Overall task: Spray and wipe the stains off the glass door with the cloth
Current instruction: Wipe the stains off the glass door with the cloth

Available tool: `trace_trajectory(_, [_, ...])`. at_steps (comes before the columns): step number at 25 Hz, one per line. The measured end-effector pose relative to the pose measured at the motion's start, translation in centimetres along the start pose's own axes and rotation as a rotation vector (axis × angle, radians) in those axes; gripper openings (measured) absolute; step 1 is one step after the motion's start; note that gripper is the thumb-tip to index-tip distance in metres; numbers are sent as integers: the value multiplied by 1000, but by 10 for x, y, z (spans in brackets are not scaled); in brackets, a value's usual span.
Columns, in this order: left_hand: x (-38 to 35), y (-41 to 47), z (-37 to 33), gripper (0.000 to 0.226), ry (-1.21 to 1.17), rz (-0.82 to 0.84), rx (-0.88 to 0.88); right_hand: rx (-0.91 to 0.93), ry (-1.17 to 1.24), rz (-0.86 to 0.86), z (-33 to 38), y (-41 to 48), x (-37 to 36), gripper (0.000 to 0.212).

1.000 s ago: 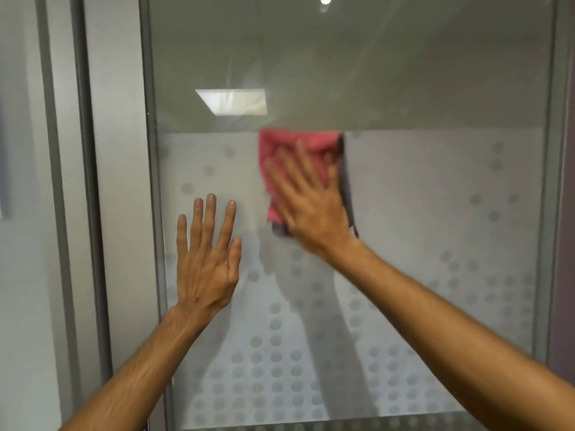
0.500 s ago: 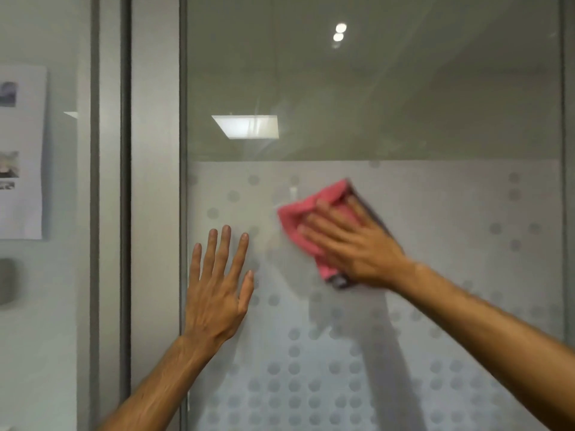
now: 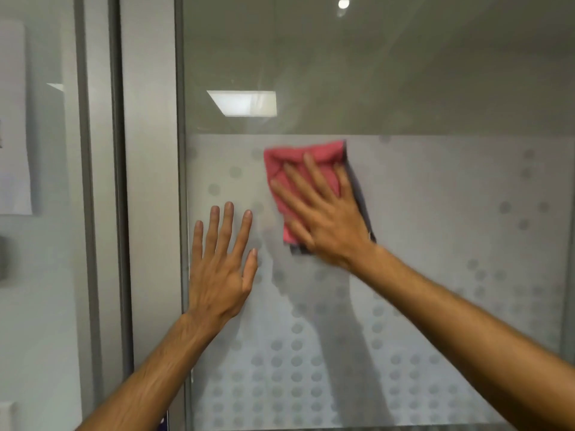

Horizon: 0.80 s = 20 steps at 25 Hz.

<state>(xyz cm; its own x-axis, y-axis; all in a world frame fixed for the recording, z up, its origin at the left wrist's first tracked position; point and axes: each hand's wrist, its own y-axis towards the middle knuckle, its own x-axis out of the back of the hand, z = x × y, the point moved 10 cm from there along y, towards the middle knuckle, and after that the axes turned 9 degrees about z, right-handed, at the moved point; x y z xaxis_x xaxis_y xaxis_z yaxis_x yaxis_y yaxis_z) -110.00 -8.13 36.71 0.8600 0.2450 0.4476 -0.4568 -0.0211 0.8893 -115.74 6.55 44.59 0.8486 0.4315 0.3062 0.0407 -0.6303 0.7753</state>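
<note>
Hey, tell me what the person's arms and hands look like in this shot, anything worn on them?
Both forearms are bare from where they enter the picture: no sleeves show. The left hand and right hand wear no gloves, and no rings, watch or bracelets can be seen on the fingers or wrists. The right hand looks slightly blurred. Veins and tendons stand out on the left forearm.

Glass door (image 3: 435,88) straight ahead, filling centre and right, with a dotted film band (image 3: 451,244) across its lower part. Left hand (image 3: 217,275) flat against the film near the door's left edge. Right hand (image 3: 326,225) up and to the right of it, spread over a cloth (image 3: 303,163) pressed to the glass just under the film's top edge. Door frame post (image 3: 149,181) left of the glass. Further left, a paper sheet (image 3: 14,119) on the wall.
</note>
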Motion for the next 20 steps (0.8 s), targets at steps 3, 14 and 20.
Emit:
trace_trajectory(3, [0, 1, -1, 68, -8, 14, -2, 169, -24, 83, 70, -106, -35, 63])
trace_trajectory(14, [-11, -31, -3, 68, -13, 62, 40, 399, -105, 81, 52, -154, -48, 54])
trace_trajectory(20, [-17, -36, -13, 68, 3, 54, 49, -453, 4, -101, -128, -78, 9, 58])
